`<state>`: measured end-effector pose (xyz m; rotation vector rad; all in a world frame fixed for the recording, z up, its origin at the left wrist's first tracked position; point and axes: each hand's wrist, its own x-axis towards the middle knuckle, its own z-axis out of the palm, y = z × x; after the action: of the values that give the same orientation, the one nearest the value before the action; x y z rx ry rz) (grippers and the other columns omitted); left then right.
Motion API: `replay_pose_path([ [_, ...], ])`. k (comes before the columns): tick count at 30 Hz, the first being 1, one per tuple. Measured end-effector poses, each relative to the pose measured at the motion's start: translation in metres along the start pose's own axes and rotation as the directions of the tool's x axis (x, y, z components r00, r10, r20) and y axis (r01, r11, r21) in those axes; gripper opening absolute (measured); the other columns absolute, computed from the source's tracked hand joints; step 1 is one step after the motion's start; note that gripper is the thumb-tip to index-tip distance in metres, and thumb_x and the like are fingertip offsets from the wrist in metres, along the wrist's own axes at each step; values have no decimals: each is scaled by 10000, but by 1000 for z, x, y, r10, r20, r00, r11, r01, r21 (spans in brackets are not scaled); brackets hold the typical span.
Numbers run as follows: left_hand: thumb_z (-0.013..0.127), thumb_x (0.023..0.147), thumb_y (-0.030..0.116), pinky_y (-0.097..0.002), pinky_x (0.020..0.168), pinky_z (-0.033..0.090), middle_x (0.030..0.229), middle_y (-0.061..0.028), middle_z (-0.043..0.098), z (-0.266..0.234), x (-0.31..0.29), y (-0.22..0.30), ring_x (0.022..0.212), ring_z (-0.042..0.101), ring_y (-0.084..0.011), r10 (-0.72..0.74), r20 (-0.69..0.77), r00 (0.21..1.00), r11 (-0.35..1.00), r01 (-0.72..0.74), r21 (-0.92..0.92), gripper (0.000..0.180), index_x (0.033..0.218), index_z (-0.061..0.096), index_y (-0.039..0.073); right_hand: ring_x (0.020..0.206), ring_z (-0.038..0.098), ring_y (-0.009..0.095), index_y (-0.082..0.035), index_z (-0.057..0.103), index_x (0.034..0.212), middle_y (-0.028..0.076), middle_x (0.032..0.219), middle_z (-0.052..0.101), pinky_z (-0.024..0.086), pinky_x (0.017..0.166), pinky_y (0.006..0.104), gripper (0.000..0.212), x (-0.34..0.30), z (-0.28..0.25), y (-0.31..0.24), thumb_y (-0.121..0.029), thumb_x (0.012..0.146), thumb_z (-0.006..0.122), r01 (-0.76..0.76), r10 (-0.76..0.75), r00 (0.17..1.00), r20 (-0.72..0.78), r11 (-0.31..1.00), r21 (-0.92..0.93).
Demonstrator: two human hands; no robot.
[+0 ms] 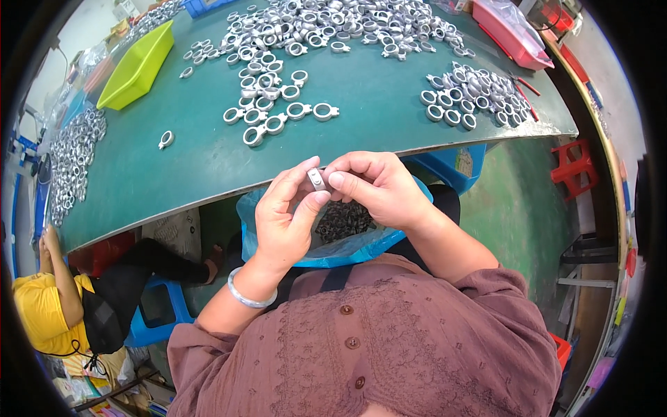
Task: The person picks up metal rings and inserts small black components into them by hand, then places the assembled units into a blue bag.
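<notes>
Your left hand [283, 221] pinches a small silver-grey metal ring part [317, 178] between thumb and fingers. Your right hand [381, 191] bunches its fingertips at the part's right side; whether they grip anything, I cannot tell. The part is near the flat green tabletop's [194, 156] front edge, by an open blue plastic bag [368, 250].

left grip [283, 217] on metal piece [317, 179], right grip [382, 189] just beside
</notes>
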<state>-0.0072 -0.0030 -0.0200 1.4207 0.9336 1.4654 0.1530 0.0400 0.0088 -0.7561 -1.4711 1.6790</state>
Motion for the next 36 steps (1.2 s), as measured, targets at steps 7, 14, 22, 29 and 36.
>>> replay_pose_path([
  [7,577,814,-12,-242,805,445,1032,-63,562,-2,-2,2,927,547,-122,39,-4,999,985,-37,167,379,1185,502,-12,764,535,59,22,604,947,24,836,606,449,697,213,149,-3,-1,-2,-81,857,543,53,-52,998,21,995,-85],
  [14,621,754,-54,-212,729,448,959,-61,540,-2,-1,7,847,544,-111,174,20,984,901,-168,400,397,1139,537,-6,815,551,64,29,596,993,45,910,615,456,732,211,168,-4,1,-2,-40,844,558,32,-32,999,38,999,-2],
  [22,642,738,-47,-197,680,441,924,-55,530,-2,-2,7,799,528,-96,156,15,988,908,-149,391,377,1104,560,-4,654,524,40,11,620,986,14,798,624,438,605,180,176,-4,1,-5,-70,834,583,-70,70,998,6,995,65],
  [29,673,721,-10,-210,603,454,838,-55,562,1,-3,1,681,531,-91,118,-63,991,958,-97,269,406,1105,543,-8,620,528,45,6,632,951,16,764,623,444,585,182,150,-4,1,1,-77,836,581,-69,72,997,-25,993,99],
  [36,645,753,-32,-242,780,482,953,-65,579,3,-7,7,861,572,-121,-150,-19,989,987,148,-63,461,1177,463,-32,621,533,48,7,631,948,20,767,624,448,586,183,148,-5,1,0,-76,836,580,-85,91,995,-52,990,112],
])
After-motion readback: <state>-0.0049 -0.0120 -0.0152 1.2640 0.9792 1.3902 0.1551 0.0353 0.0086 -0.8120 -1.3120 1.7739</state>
